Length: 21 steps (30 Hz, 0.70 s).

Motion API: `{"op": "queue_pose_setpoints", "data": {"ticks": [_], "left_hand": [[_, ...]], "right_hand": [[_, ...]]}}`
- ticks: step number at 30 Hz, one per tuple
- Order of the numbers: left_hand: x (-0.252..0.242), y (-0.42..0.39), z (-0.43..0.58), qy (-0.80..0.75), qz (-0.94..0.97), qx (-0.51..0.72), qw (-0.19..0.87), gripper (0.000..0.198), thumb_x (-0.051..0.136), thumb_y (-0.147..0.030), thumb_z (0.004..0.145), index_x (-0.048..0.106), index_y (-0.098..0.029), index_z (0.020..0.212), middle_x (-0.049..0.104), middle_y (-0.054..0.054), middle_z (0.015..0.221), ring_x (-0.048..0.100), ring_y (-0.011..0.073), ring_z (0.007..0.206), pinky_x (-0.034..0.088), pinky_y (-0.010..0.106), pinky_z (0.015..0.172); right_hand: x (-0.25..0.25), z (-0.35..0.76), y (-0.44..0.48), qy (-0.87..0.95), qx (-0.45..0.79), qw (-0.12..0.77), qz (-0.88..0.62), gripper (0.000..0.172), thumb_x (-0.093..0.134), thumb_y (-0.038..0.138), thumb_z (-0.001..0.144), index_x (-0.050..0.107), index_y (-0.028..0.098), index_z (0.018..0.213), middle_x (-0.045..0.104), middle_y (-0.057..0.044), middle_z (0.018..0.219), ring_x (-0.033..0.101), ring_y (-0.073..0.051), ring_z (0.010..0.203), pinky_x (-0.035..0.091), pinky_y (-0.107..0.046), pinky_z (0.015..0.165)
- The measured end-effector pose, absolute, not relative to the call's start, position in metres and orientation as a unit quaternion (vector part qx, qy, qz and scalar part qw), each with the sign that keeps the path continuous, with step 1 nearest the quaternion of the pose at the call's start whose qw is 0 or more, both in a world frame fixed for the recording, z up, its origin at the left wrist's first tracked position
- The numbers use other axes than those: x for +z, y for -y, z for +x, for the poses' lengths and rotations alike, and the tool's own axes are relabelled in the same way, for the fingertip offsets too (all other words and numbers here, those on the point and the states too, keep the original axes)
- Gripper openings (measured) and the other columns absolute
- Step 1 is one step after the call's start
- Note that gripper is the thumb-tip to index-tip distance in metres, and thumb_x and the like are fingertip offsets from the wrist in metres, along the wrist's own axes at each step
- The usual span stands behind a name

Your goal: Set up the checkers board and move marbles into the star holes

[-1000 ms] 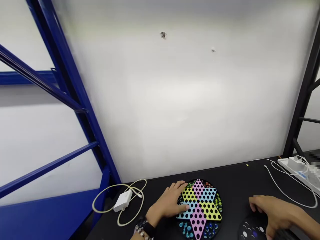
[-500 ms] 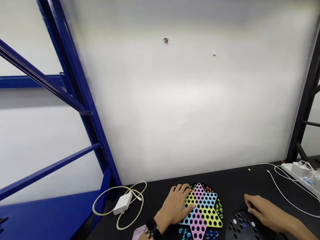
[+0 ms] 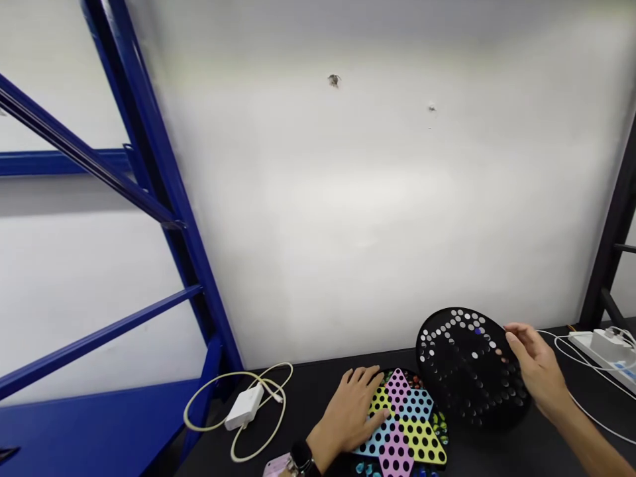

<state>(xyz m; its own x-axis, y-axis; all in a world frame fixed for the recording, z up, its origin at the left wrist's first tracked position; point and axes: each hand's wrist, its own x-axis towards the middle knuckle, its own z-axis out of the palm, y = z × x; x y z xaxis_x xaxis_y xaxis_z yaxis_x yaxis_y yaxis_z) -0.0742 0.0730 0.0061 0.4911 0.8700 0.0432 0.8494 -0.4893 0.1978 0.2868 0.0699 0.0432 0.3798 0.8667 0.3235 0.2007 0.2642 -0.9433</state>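
Note:
My left hand (image 3: 355, 407) rests with its fingers spread on the left side of a Chinese checkers board (image 3: 396, 424). The board has a pink, yellow and blue star full of holes, with coloured marbles (image 3: 440, 427) around its rim. In my right hand (image 3: 536, 364) is a round black disc with holes (image 3: 464, 371), gripped at its right edge between thumb and fingers. The disc is raised off the table and tilted, close to the board's right side. Light shows through many of its holes.
A white power adapter (image 3: 244, 406) with a coiled cable lies at the left. Below it, part of a pink phone-like object (image 3: 276, 466) shows. White chargers on a power strip (image 3: 603, 350) sit at the right. A blue metal frame (image 3: 169, 199) stands left, before a white wall (image 3: 377, 199).
My right hand has lifted the black disc from the table, raising and tilting it upright beside the board. My left hand stays on the board.

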Motion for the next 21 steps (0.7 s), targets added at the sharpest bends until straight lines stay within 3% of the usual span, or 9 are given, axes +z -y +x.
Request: {"op": "queue_pose_setpoints", "data": {"ticks": [4, 8, 11, 16, 19, 21], "left_hand": [[0.011, -0.071, -0.066, -0.487, 0.868, 0.060, 0.076, 0.059, 0.038, -0.061, 0.094, 0.044, -0.030, 0.144, 0.046, 0.006, 0.148, 0.043, 0.0331, 0.130, 0.027, 0.054, 0.112], [0.013, -0.068, -0.066, -0.508, 0.858, 0.064, 0.031, 0.054, 0.037, -0.057, 0.096, 0.051, -0.025, 0.136, 0.055, 0.009, 0.138, 0.050, 0.0302, 0.119, 0.036, 0.048, 0.103], [0.013, -0.066, -0.068, -0.527, 0.848, 0.059, 0.005, 0.049, 0.035, -0.053, 0.097, 0.055, -0.024, 0.130, 0.058, 0.008, 0.131, 0.054, 0.0283, 0.112, 0.041, 0.044, 0.096], [0.012, -0.065, -0.079, -0.526, 0.847, 0.044, 0.070, 0.051, 0.048, -0.043, 0.090, 0.050, -0.026, 0.138, 0.049, 0.006, 0.145, 0.050, 0.0289, 0.125, 0.039, 0.044, 0.105], [0.010, -0.064, -0.099, -0.546, 0.823, 0.034, 0.152, 0.068, 0.054, -0.032, 0.082, 0.038, -0.028, 0.148, 0.037, 0.003, 0.156, 0.038, 0.0264, 0.139, 0.029, 0.042, 0.117], [0.010, -0.063, -0.115, -0.577, 0.795, 0.044, 0.181, 0.067, 0.052, -0.034, 0.084, 0.038, -0.026, 0.149, 0.036, 0.003, 0.156, 0.034, 0.0268, 0.143, 0.024, 0.043, 0.120]], "right_hand": [[0.036, 0.255, -0.074, 0.529, 0.167, 0.640, -0.531, 0.033, 0.052, 0.051, 0.091, 0.057, 0.020, 0.104, 0.067, -0.008, 0.093, 0.066, -0.020, 0.076, 0.057, -0.032, 0.070], [0.028, 0.216, -0.067, 0.674, -0.002, 0.611, -0.415, 0.012, 0.051, 0.027, 0.095, 0.058, 0.021, 0.103, 0.065, -0.008, 0.095, 0.065, -0.020, 0.087, 0.056, -0.033, 0.077], [0.025, 0.190, -0.053, 0.768, -0.076, 0.556, -0.309, 0.017, 0.050, 0.012, 0.093, 0.059, 0.021, 0.105, 0.065, -0.007, 0.093, 0.065, -0.017, 0.080, 0.055, -0.029, 0.071], [0.001, 0.156, -0.030, 0.835, -0.145, 0.484, -0.217, 0.013, 0.047, 0.017, 0.095, 0.059, 0.018, 0.099, 0.066, -0.006, 0.084, 0.061, -0.015, 0.071, 0.051, -0.027, 0.064], [-0.032, 0.137, -0.027, 0.844, -0.205, 0.468, -0.164, 0.017, 0.046, 0.017, 0.096, 0.056, 0.020, 0.083, 0.061, 0.000, 0.070, 0.050, -0.010, 0.054, 0.041, -0.024, 0.053], [-0.053, 0.126, -0.029, 0.846, -0.213, 0.462, -0.160, 0.019, 0.049, 0.020, 0.097, 0.054, 0.021, 0.079, 0.058, 0.003, 0.065, 0.047, -0.009, 0.050, 0.036, -0.023, 0.050]]}}
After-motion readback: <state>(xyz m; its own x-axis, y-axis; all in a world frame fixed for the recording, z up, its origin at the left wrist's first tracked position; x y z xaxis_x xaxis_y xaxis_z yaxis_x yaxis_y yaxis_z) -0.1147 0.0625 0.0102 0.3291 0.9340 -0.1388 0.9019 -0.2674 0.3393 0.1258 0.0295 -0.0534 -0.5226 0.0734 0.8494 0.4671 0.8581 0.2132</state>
